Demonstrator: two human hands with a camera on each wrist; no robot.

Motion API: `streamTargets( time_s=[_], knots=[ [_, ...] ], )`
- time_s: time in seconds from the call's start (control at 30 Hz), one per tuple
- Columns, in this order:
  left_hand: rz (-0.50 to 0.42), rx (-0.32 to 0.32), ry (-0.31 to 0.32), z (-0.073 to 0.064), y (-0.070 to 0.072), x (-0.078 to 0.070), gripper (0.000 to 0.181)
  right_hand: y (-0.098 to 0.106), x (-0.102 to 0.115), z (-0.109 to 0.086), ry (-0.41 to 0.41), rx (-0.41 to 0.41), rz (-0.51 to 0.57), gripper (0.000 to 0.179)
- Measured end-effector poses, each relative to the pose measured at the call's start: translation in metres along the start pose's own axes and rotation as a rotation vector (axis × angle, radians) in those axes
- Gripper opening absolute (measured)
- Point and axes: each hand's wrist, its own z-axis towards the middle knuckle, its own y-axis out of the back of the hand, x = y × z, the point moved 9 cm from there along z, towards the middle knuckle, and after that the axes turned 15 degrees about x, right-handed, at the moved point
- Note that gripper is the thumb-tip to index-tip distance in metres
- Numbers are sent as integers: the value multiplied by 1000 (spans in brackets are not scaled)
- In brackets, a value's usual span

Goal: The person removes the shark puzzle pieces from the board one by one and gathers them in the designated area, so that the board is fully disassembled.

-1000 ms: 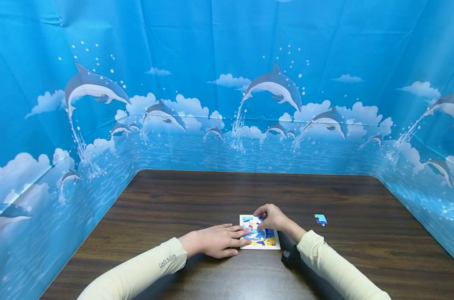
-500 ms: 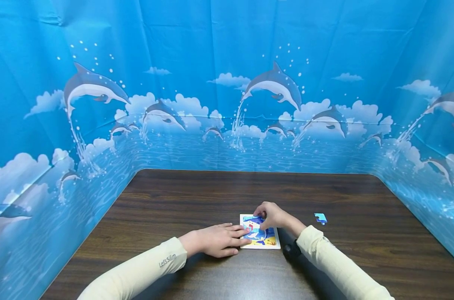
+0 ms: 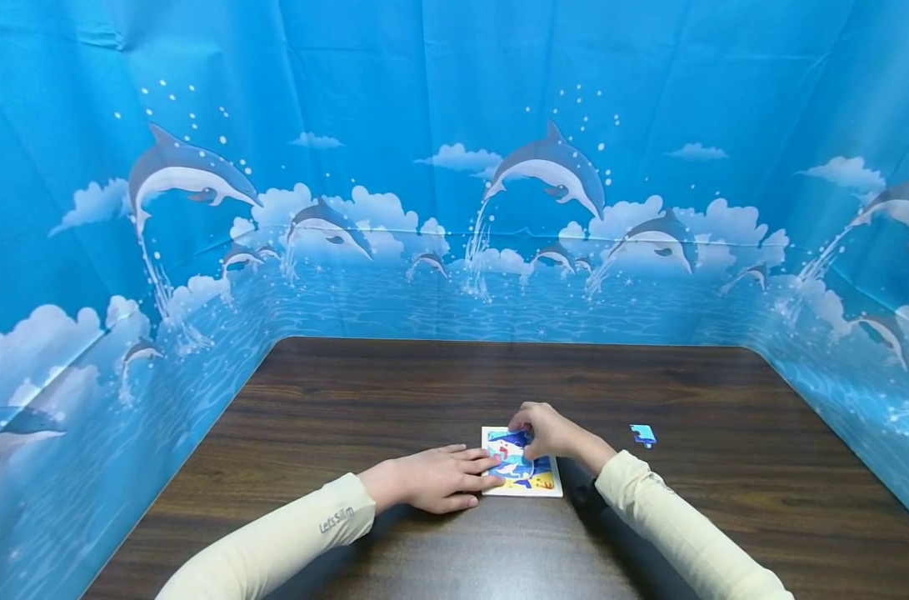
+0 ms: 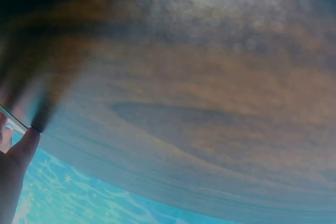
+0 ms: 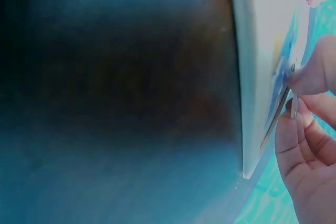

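Note:
A square jigsaw puzzle board with a white border and a blue sea picture lies on the dark wooden table. My left hand lies flat with straight fingers, the fingertips resting over the board's left edge. Over the upper right part of the board is my right hand. Its thumb and fingers pinch a thin puzzle piece, seen edge-on in the right wrist view, right at the board's surface. Much of that piece is hidden by the fingers. In the left wrist view only a finger and a sliver of the board show.
A loose light-blue puzzle piece lies on the table to the right of the board. Behind and along the sides hangs a blue curtain printed with dolphins.
My right thumb and fingers have shifted slightly to the right over the board, still pinching the piece. The left hand stays in place on the board's edge.

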Motion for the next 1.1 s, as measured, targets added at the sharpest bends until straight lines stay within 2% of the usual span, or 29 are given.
streamTargets(
  time_s=[0.27,0.7,0.83,0.93,1.1],
  knots=[
    [-9,-13,-10,-1,0,-1,49,3,-3,-3,27,-39,36,31],
    [-14,-9,-9,1,0,0,49,0,-1,1,-17,-26,-37,33],
    [-17,-2,-3,1,-1,1,50,2,0,0,-9,-51,-57,32],
    [-21,5,1,1,-1,1,50,6,-2,-4,16,-88,-25,31],
    [-27,9,-2,0,-1,0,50,14,-12,-13,64,-102,124,31]
  ],
)
